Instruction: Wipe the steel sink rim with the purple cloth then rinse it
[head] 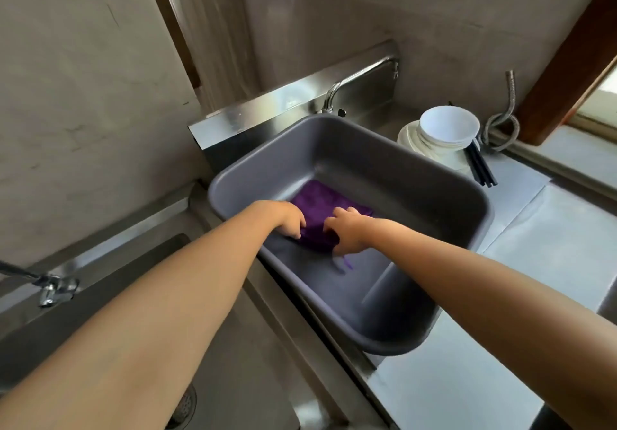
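Observation:
The purple cloth (317, 207) lies on the bottom of a grey plastic tub (434, 192) set into the steel sink. Both my hands reach down into the tub. My left hand (292, 221) pinches the cloth's near left edge. My right hand (345, 231) grips the cloth's near right part, bunching it between the two hands. The far half of the cloth lies flat. The steel sink rim (300, 313) runs along the tub's left side, under my left forearm.
A curved steel tap (360, 77) stands behind the tub. Stacked white bowls and plates (440, 137) and black chopsticks (480, 166) sit at the right on the steel counter (551, 229). A second sink with a drain (187, 403) and a tap (50, 287) lies at the left.

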`<act>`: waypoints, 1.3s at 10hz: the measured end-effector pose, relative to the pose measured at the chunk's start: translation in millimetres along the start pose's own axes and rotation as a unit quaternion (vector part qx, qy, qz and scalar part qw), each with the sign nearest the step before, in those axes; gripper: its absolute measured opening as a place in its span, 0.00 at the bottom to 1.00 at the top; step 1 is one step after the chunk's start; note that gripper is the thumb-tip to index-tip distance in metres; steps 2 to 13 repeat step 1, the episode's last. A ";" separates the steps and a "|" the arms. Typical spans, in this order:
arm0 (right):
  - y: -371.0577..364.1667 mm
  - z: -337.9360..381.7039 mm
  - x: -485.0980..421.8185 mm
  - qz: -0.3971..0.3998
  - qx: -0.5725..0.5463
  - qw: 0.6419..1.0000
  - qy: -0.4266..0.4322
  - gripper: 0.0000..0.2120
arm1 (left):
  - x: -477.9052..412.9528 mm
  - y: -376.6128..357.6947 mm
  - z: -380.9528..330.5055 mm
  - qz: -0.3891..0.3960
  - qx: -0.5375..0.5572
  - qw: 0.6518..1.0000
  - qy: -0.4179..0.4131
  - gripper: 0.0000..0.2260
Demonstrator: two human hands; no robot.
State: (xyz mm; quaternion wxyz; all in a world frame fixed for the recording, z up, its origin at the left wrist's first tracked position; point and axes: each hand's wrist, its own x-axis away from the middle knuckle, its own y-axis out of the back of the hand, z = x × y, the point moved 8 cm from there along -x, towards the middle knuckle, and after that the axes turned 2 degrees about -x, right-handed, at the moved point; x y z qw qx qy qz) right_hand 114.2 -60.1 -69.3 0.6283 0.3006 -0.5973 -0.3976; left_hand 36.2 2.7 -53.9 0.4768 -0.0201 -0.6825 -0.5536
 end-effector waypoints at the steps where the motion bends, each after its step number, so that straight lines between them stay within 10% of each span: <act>1: 21.4 -2.3 17.5 0.106 -0.021 0.994 -0.001 0.22 | 24.9 19.4 -0.1 0.026 0.019 0.999 -0.003 0.20; 13: 21.4 -2.3 17.5 0.106 -0.021 0.994 -0.001 0.22 | 24.9 19.4 -0.1 0.026 0.019 0.999 -0.003 0.20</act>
